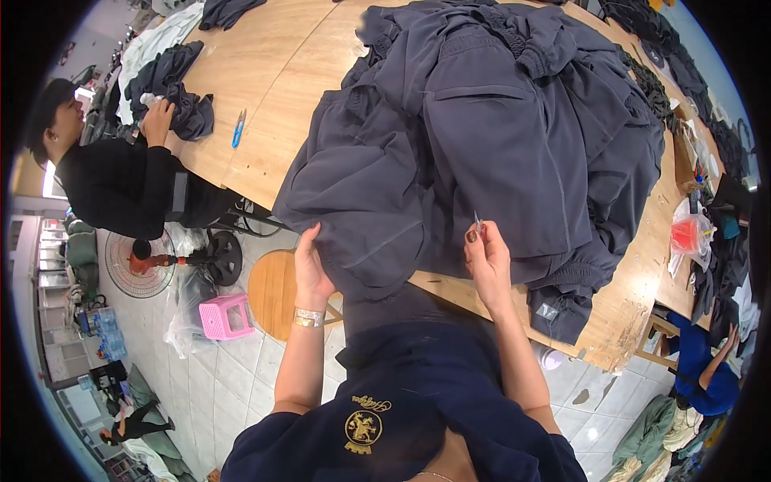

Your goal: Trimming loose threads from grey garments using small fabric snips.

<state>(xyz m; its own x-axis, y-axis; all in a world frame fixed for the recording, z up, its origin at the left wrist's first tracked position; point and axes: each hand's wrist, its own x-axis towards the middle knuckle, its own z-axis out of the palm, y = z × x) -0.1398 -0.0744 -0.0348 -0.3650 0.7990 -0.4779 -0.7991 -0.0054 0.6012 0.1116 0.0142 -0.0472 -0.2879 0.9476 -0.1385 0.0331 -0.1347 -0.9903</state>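
A large heap of dark grey shorts (506, 153) with elastic waistbands covers the table in front of me. My left hand (312, 269) grips the near left edge of one pair (361, 193), thumb on top, the other fingers partly hidden by cloth. That fabric hangs over the table edge toward my lap. My right hand (488, 261) is closed with thumb and fingertips around a small pointed tool (477, 217), its thin tip showing above the fingers. It is just over the near edge of the heap. A welt pocket (480, 91) shows on the shorts beyond it.
Blue thread snips (238, 128) lie on the wooden table (265, 88). At the left, a co-worker (112, 177) handles dark cloth. A round stool (273, 293), pink step stool (226, 316) and fan (140, 263) stand on the floor. Another person (707, 365) is at far right.
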